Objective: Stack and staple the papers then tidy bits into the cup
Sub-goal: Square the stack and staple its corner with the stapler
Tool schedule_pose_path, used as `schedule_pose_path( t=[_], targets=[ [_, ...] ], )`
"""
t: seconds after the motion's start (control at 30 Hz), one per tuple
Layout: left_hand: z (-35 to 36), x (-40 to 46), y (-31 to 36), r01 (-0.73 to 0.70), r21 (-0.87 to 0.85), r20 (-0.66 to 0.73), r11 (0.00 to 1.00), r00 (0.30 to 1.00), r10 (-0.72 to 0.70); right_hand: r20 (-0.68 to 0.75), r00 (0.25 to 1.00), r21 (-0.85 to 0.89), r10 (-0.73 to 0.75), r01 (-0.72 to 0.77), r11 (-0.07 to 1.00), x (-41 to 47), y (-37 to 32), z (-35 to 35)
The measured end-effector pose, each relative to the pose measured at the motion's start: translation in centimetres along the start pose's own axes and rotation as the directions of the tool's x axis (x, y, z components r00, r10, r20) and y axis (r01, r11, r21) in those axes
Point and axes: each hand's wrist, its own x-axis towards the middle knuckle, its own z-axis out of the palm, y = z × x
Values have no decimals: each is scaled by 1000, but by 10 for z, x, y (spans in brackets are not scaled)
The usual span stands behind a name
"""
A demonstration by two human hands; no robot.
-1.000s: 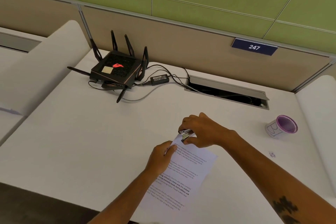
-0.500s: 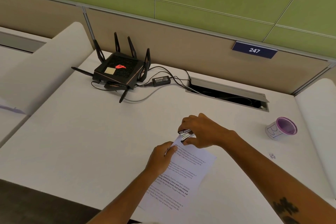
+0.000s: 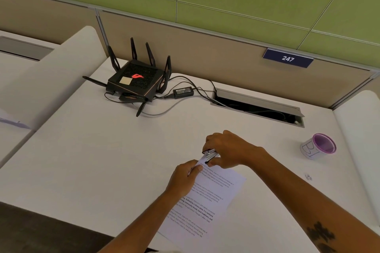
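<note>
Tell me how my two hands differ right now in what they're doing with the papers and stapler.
The right hand wraps over the stapler from above; the left hand pinches the papers by their edge. The right hand sits at the sheets' top corner, farther from you; the left hand is nearer, just below that corner. Both work the same corner of the papers on the white desk.

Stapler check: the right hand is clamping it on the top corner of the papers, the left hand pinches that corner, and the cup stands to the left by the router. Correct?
One thing is off: the cup stands at the right side of the desk, far from the router. The head view shows it. The rest holds: the right hand clamps the stapler on the top corner of the papers, and the left hand pinches that corner.
</note>
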Motion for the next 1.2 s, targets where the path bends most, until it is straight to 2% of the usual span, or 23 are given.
schedule_pose_path(
  t=[0.93, 1.2],
  targets=[
    [-6, -11, 11, -23, 3, 4, 1000, 1000, 23, 42, 999, -26, -1, 2, 1000, 1, -16, -5],
    [-16, -7, 24, -60, -123, 89, 991, 993, 71, 28, 1000, -36, -9, 10, 999, 2, -19, -2]
  ],
)
